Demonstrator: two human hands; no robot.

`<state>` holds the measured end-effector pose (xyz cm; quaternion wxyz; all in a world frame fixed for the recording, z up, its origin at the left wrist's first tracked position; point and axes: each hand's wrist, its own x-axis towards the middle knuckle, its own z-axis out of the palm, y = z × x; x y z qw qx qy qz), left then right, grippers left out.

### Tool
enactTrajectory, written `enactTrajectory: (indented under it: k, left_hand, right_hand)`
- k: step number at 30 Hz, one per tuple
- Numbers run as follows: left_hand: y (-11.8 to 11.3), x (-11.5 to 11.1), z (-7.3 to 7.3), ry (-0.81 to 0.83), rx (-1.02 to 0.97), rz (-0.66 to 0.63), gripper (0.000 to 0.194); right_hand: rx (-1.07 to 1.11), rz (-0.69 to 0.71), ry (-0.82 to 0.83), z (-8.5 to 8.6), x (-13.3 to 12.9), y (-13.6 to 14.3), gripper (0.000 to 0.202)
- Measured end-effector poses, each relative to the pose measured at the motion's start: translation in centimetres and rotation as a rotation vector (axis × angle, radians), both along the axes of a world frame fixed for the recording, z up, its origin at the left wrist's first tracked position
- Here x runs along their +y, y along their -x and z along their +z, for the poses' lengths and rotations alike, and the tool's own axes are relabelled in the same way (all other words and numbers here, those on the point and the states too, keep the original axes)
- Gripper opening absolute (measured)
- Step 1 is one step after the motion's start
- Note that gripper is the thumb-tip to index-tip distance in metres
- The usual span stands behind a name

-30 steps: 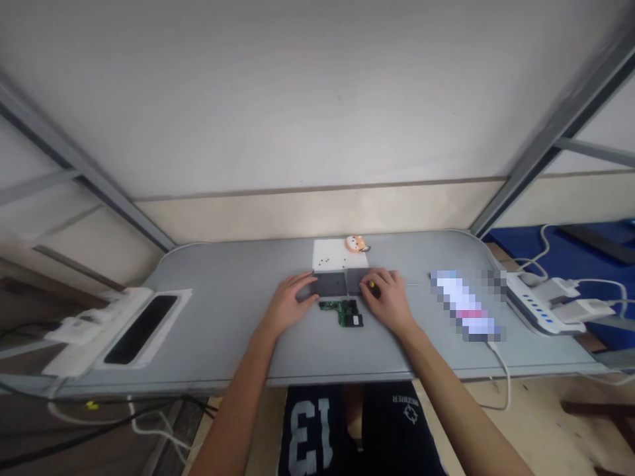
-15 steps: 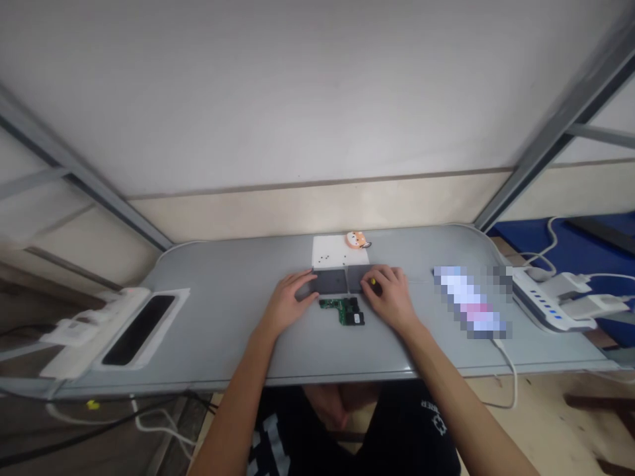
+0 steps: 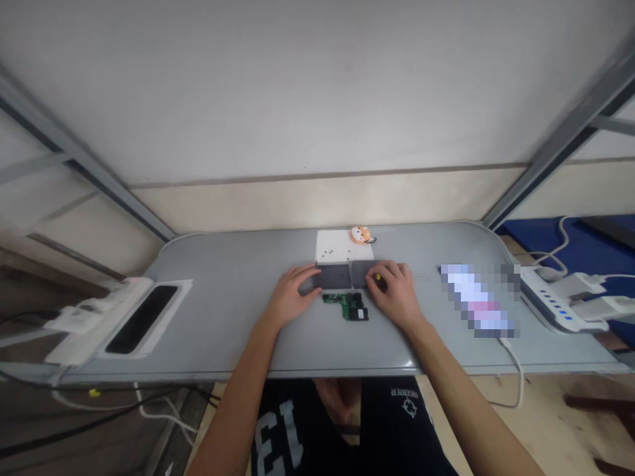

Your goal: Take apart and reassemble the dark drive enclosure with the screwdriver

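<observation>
Two flat dark grey rectangular pieces lie side by side on the desk, a left panel (image 3: 333, 277) and a right panel (image 3: 360, 274). My left hand (image 3: 294, 294) grips the left panel's outer edge, thumb at the near corner and fingers at the far one. My right hand (image 3: 395, 291) is closed around a screwdriver (image 3: 378, 277); its yellow end shows between the fingers and a thin shaft points right. Those fingers also rest on the right panel, partly hiding it. Just in front lies a green circuit board (image 3: 350, 308) with black parts.
Behind the panels is a white sheet (image 3: 342, 244) with several tiny dark screws and an orange-and-white animal-faced item (image 3: 361, 235). Left are a phone (image 3: 142, 319) and a white power strip (image 3: 106, 314). At right lie a blurred-out phone (image 3: 476, 301) on a cable and a charging hub (image 3: 548, 301).
The view has shifted slightly, so everything on the desk appears a little higher and to the right. Both hands keep their places on the panels.
</observation>
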<state>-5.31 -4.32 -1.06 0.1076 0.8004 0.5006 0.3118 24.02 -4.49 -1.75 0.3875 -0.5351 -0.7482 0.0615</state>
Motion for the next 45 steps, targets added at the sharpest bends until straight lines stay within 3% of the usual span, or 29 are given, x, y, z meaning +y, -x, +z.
enactTrajectory:
  k: [37, 45]
  left_hand:
    - [-0.01, -0.07, 0.04, -0.035, -0.011, -0.007, 0.031]
    - [0.11, -0.13, 0.21, -0.015, 0.024, -0.011, 0.038]
  right_hand:
    - [0.024, -0.01, -0.005, -0.52, 0.44, -0.14, 0.012]
    - [0.055, -0.02, 0.011, -0.66, 0.53, -0.04, 0.011]
